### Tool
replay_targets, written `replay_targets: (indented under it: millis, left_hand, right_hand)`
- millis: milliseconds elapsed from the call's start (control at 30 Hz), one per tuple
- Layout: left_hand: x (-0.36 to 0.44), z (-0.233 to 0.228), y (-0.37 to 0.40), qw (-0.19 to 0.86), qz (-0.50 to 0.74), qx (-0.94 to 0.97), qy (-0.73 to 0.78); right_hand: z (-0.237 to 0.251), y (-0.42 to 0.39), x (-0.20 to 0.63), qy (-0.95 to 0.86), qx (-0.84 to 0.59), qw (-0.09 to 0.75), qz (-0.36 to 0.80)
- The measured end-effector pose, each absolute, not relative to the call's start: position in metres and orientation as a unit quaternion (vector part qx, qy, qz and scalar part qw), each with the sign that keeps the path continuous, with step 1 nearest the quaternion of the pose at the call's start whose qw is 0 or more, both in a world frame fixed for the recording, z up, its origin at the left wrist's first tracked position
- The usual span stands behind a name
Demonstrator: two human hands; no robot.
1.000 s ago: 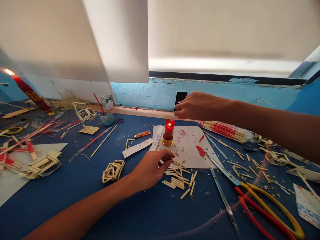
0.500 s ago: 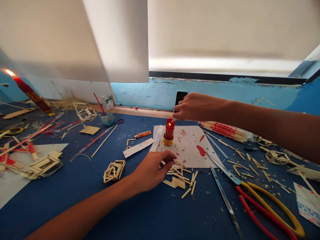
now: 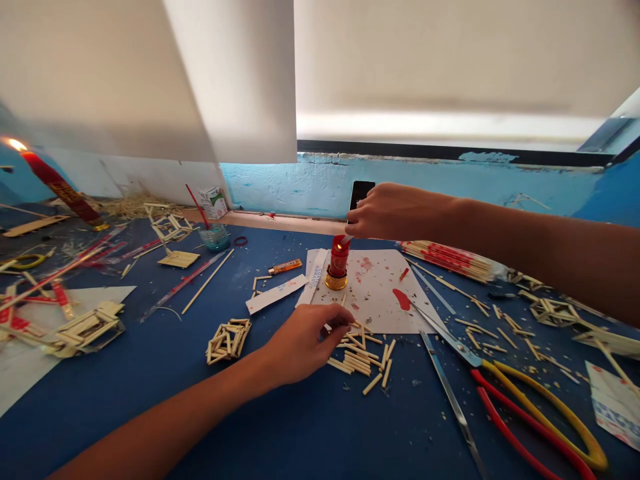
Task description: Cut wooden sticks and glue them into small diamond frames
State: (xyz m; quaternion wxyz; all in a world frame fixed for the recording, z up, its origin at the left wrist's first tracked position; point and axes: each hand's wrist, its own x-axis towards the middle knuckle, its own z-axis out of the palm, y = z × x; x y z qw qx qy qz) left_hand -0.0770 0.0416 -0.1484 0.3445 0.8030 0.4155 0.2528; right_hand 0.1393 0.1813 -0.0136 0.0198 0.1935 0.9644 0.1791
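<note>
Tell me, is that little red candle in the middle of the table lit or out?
Lit. A small yellow flame glows at the top of the red candle, just under the right hand, which holds a thin stick to it.

Candle (image 3: 339,261) stands upright on the paper sheet (image 3: 380,293), near its back-left corner, mid-desk (image 3: 300,427). Right hand (image 3: 390,212) directly above and just behind the candle, holding what looks like a thin stick (image 3: 346,239) at the flame; contact unclear. Left hand (image 3: 300,343) in front of the sheet, fingertips on the pile of cut sticks (image 3: 357,357) at the sheet's front edge. Stick lattice (image 3: 227,339) just left of the left hand. Lighter (image 3: 284,267) left of the candle. Shears (image 3: 500,387) right of the pile, blades toward the sheet. Stick bundle (image 3: 450,261) right of the sheet, at the back. Second candle (image 3: 57,187) far left, tilted.
</note>
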Motion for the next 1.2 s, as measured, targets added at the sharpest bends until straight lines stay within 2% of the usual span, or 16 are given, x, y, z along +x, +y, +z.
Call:
replay_targets:
  millis: [100, 233, 1200]
  left_hand:
    - [-0.077, -0.147, 0.041, 0.343, 0.248, 0.805, 0.416]
    - [-0.077, -0.147, 0.041, 0.342, 0.244, 0.807, 0.415]
    - [-0.077, -0.146, 0.041, 0.329, 0.245, 0.816, 0.408]
  right_hand:
    - [-0.012, 0.178, 0.138, 0.955, 0.179, 0.071, 0.227]
    - [-0.01, 0.173, 0.136, 0.945, 0.175, 0.099, 0.257]
    - [-0.009, 0.166, 0.136, 0.927, 0.206, 0.146, 0.277]
